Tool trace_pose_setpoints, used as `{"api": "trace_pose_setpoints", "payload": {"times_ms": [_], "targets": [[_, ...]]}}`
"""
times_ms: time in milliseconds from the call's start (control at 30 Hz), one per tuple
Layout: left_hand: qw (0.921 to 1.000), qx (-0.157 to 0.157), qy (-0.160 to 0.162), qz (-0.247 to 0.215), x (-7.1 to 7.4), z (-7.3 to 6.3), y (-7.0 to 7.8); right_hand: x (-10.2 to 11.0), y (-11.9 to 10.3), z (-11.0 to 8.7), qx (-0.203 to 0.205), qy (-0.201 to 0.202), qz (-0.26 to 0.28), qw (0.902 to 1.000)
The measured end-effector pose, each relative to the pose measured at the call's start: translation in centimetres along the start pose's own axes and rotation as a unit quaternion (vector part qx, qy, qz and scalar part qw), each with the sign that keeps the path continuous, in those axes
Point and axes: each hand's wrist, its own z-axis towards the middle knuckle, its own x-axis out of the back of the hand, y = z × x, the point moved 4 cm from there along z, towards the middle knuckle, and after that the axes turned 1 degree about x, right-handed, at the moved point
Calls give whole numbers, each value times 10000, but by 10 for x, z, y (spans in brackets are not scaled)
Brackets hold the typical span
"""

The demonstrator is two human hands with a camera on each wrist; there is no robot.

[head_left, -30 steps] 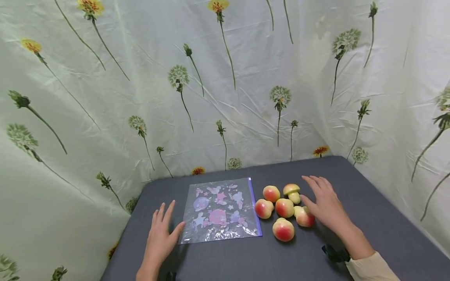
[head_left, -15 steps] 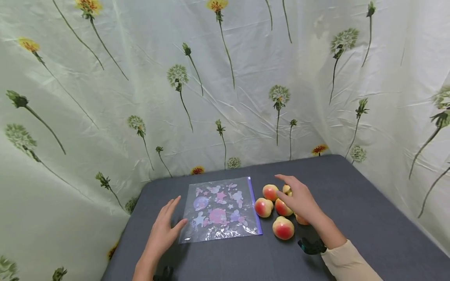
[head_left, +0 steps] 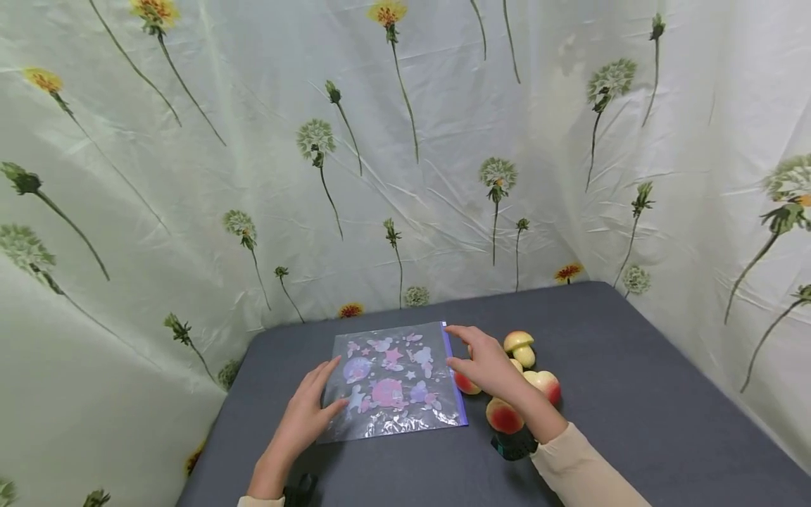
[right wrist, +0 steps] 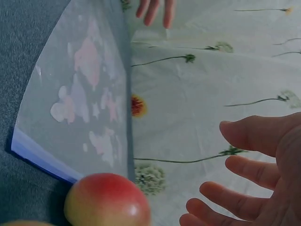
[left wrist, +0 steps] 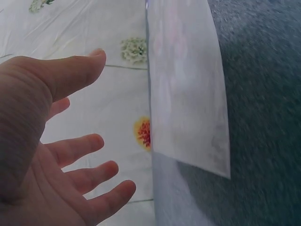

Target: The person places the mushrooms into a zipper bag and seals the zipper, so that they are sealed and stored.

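A clear zip bag (head_left: 393, 380) printed with pink and purple shapes lies flat on the dark grey table (head_left: 633, 394). My left hand (head_left: 315, 405) is open, its fingertips at the bag's left edge. My right hand (head_left: 484, 362) hovers open over the bag's purple zip edge and hides part of the fruit. Right of the bag lie peaches (head_left: 505, 415) (head_left: 545, 384) and a toy mushroom (head_left: 521, 347). The left wrist view shows my spread left hand (left wrist: 70, 141) beside the bag (left wrist: 188, 94). The right wrist view shows my right hand (right wrist: 254, 179), a peach (right wrist: 108, 200) and the bag (right wrist: 80, 103).
A pale curtain with dandelion prints (head_left: 405, 176) hangs close around the table's back and both sides. Bare grey tabletop stretches to the right of the fruit and along the front edge.
My right hand has moved left from over the peaches to the bag's zip edge. My left hand has slid right up to the bag's left edge.
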Motion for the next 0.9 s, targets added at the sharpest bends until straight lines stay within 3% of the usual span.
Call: {"api": "trace_pose_setpoints", "payload": {"times_ms": [200, 400, 567, 767, 900], "targets": [[9999, -90, -138, -35, -8, 12, 1, -11, 6, 22, 45, -205, -303, 9993], [9976, 158, -642, -219, -12, 24, -5, -19, 17, 42, -100, -596, -436, 9972], [9942, 188, -947, -476, -16, 32, -14, -22, 23, 52, -312, -849, -436, 9949], [9907, 404, -989, -842, -19, 40, -29, -25, 31, 60, -416, -1010, -348, 9934], [9917, 414, -929, -783, -21, 43, -34, -27, 36, 64, -520, -1090, -237, 9924]]}}
